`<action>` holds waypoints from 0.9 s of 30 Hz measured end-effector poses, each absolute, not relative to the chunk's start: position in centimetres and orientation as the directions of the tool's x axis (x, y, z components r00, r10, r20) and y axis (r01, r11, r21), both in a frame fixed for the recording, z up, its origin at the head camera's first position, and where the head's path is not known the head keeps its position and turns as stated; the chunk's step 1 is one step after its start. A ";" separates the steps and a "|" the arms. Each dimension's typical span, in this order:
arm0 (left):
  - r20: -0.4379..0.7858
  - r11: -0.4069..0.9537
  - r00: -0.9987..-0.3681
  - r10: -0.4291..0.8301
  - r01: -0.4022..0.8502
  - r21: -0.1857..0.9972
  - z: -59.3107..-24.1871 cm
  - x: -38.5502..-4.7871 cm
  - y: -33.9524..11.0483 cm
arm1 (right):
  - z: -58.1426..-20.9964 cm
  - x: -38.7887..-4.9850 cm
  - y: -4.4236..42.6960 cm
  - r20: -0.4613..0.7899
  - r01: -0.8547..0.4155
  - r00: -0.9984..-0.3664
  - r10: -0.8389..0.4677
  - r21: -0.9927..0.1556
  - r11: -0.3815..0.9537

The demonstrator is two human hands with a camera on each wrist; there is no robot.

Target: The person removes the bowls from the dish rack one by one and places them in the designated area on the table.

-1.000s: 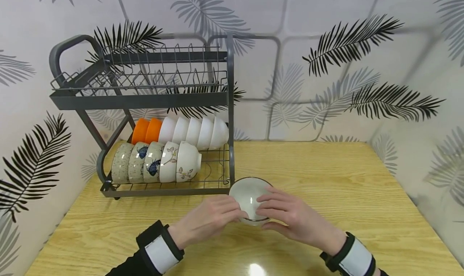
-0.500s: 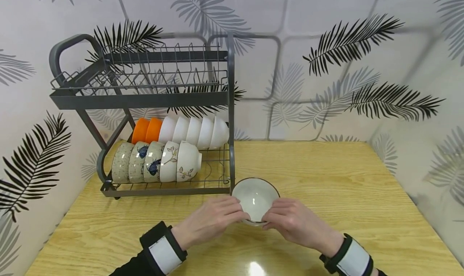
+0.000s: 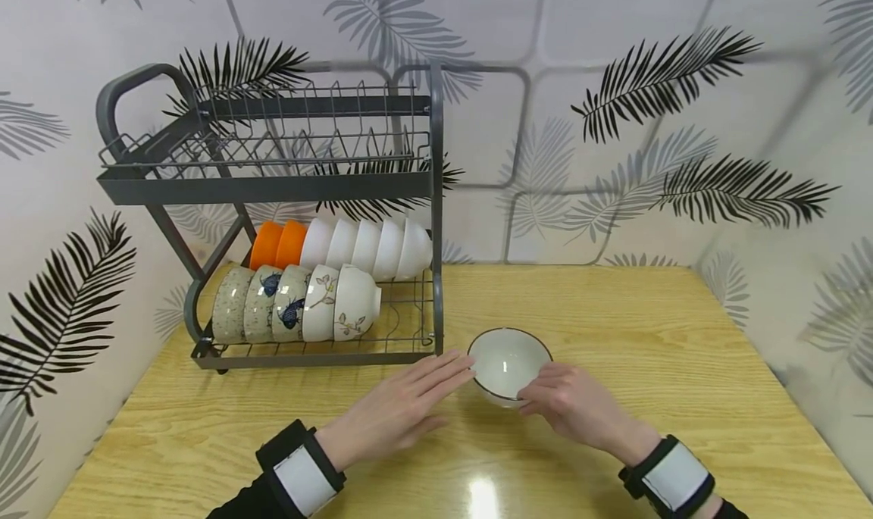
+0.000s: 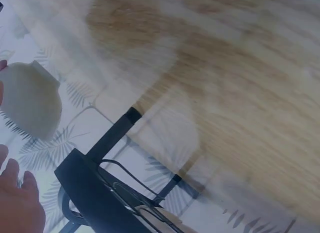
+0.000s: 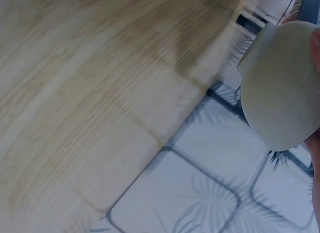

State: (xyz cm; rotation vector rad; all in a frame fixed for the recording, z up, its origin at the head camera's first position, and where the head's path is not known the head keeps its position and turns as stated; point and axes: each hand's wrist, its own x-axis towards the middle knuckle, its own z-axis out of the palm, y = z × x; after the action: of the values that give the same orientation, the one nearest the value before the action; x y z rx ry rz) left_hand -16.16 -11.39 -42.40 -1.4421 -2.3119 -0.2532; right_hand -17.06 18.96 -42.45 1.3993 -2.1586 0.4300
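Note:
A pale bowl with a thin dark rim (image 3: pixel 505 360) faces inside-up, just right of the rack. My right hand (image 3: pixel 573 407) pinches its near right rim. The right wrist view shows the bowl's plain outside (image 5: pixel 280 85), with that hand mostly cut off at the edge. Straight fingers mark my left hand (image 3: pixel 402 405); their tips lie beside the bowl's left edge, and whether they touch it is unclear. Those fingertips appear apart from the bowl (image 4: pixel 32 100) in the left wrist view.
On the left stands a dark two-tier dish rack (image 3: pixel 273 189). Its lower tier holds a back row of orange bowls (image 3: pixel 289 244) and white bowls (image 3: pixel 364 248), and a front row of patterned bowls (image 3: pixel 293 304). Wooden table (image 3: pixel 614 337) extends to the right.
The bowl has shifted right, away from the rack, with my right hand gripping its rim. My left hand has let go of the rim and straightened its fingers.

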 end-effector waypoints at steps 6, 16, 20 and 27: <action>0.362 0.476 -0.429 0.828 0.878 -0.049 -43.1 -16.1 -11.9 | -43.2 -18.2 20.5 0.541 -0.875 -0.421 -0.728 -0.031 0.483; 0.306 0.495 -0.471 0.827 0.869 0.000 -43.2 -15.9 -12.4 | -44.1 -20.8 22.0 0.359 -0.753 -0.644 -0.675 -0.147 0.641; 0.286 0.499 -0.479 0.830 0.867 0.004 -43.3 -15.8 -12.4 | -44.5 -22.9 22.2 0.333 -0.701 -0.699 -0.632 -0.150 0.697; 0.243 0.502 -0.491 0.837 0.865 0.020 -43.3 -15.8 -12.0 | -44.5 -26.3 22.6 0.320 -0.630 -0.765 -0.560 -0.185 0.754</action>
State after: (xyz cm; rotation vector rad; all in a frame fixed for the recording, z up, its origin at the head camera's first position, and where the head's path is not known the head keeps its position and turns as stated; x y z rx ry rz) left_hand -15.80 -11.99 -43.27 -1.4601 -2.5421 -0.2068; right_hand -26.34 22.56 -44.54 0.9341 -2.7082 0.4146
